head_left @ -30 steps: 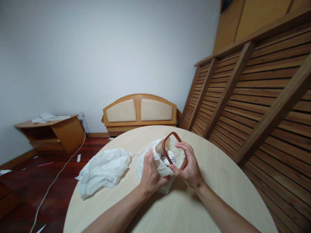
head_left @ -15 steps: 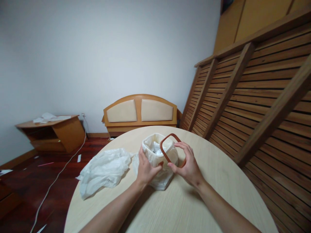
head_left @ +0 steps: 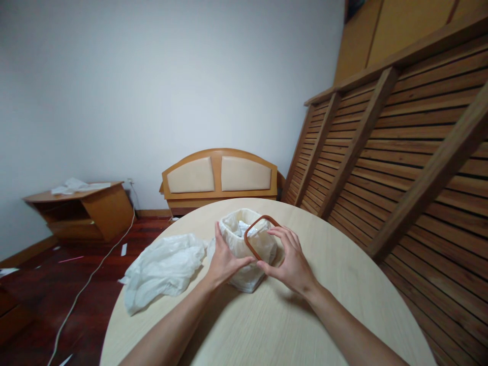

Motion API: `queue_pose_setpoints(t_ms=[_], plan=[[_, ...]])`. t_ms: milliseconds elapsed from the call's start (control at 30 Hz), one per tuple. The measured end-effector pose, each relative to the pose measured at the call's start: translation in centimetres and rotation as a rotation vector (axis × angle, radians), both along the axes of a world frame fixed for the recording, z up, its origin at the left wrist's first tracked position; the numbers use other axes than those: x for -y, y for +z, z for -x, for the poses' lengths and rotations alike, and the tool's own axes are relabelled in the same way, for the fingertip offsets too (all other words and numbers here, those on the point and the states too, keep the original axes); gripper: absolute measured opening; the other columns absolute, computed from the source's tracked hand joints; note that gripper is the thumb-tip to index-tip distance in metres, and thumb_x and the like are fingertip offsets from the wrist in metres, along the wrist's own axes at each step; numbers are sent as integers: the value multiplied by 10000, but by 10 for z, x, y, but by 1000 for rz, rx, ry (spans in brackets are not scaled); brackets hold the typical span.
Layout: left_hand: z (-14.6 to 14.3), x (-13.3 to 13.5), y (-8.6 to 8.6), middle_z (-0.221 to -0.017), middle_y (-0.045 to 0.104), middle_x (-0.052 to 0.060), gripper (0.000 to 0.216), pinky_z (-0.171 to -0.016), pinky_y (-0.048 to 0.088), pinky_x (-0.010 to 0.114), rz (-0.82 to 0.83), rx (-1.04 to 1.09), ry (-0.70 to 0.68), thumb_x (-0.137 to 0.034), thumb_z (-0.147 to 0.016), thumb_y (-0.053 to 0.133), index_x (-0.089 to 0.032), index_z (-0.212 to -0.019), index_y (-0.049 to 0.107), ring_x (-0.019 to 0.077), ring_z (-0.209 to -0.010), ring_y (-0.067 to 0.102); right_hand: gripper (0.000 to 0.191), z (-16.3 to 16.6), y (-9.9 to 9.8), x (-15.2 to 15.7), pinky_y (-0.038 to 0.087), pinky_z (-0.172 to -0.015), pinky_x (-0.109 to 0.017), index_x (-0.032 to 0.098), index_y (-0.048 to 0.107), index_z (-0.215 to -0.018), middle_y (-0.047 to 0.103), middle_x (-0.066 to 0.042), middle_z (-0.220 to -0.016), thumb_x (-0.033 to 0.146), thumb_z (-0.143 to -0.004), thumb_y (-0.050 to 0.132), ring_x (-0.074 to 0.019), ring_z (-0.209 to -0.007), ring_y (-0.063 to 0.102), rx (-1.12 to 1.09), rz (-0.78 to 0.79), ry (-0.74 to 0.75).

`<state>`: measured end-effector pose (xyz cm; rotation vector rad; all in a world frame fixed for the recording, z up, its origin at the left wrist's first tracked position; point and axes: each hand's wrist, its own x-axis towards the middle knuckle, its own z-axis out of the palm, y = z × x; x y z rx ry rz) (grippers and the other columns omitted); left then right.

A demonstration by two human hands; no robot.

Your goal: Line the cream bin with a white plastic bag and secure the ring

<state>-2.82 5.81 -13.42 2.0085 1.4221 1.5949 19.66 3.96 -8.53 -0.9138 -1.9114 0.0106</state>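
A small trash bin (head_left: pixel 247 248), lined with a whitish plastic bag folded over its rim, stands on the round table (head_left: pixel 305 325). Some crumpled silvery-white material (head_left: pixel 243 226) shows inside its mouth. My left hand (head_left: pixel 225 259) holds the bin's left side, fingers along the wall and thumb reaching across the front. Between the thumb and fingers of my right hand (head_left: pixel 287 256) is a brown, rounded-square ring (head_left: pixel 250 245), tilted over the bin's right side. Part of the ring is hidden by that hand.
A crumpled white plastic bag (head_left: pixel 163 272) lies on the table to the left. Beyond the table stands a headboard (head_left: pixel 217 173); slatted wooden panels (head_left: pixel 385 168) lean at the right. A low cabinet (head_left: pixel 109 208) and a cable (head_left: pixel 89 279) are at the left.
The ring has moved slightly left and down, lower against the bin, with my right hand. My left hand has shifted a little left, its thumb now near the ring's lower edge.
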Motion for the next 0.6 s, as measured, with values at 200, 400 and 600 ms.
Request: queue_pose_setpoints(t_ms=[200, 400, 600], plan=[[13, 15, 29, -1674, 23, 246, 1338, -1191, 220, 719, -329, -262, 34, -501, -667, 890, -242, -1610, -23, 477, -1540, 80, 692, -3, 2, -1, 406, -1113, -573, 226, 527, -1278, 599, -137, -1305, 453, -693, 820, -356, -1297, 498, 19, -33, -10], [16, 30, 50, -1393, 578, 93, 533, -1111, 456, 477, -744, -616, -40, -181, -914, 676, -328, -1404, 528, 262, -1317, 520, 709, -4, 4, 2, 390, -1121, -598, 207, 551, -1268, 576, -151, -1328, 452, -663, 829, -371, -1328, 462, 65, -68, 29], [16, 37, 57, -1107, 729, 59, 274, -1089, 435, 400, -794, -736, -140, -175, -1009, 525, -232, -1239, 664, 205, -1161, 587, 692, -4, 10, 9, 361, -1145, -608, 197, 591, -1252, 570, -151, -1341, 456, -658, 832, -376, -1376, 415, 120, -89, 57]])
